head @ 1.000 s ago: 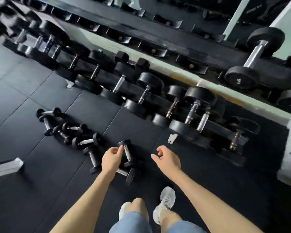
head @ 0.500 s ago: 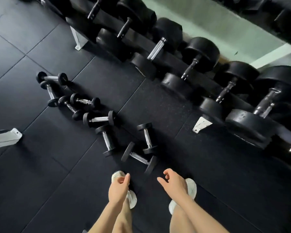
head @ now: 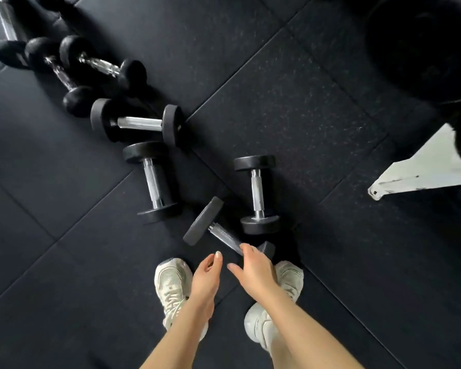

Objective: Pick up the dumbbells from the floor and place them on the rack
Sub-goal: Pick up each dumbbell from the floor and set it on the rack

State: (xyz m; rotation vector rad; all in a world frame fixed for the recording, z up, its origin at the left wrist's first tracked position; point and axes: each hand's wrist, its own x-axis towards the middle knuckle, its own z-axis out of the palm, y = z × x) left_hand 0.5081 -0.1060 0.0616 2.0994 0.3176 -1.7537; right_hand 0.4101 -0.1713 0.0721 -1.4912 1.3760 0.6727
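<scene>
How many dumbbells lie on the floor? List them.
7 dumbbells: one by the right hand, one just beyond it, two further left, three blurred at top left. More may be cut off there.

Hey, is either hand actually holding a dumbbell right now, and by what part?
Nothing is held yet. The right hand is open over the nearest dumbbell, reaching its handle; the left hand is empty.
</scene>
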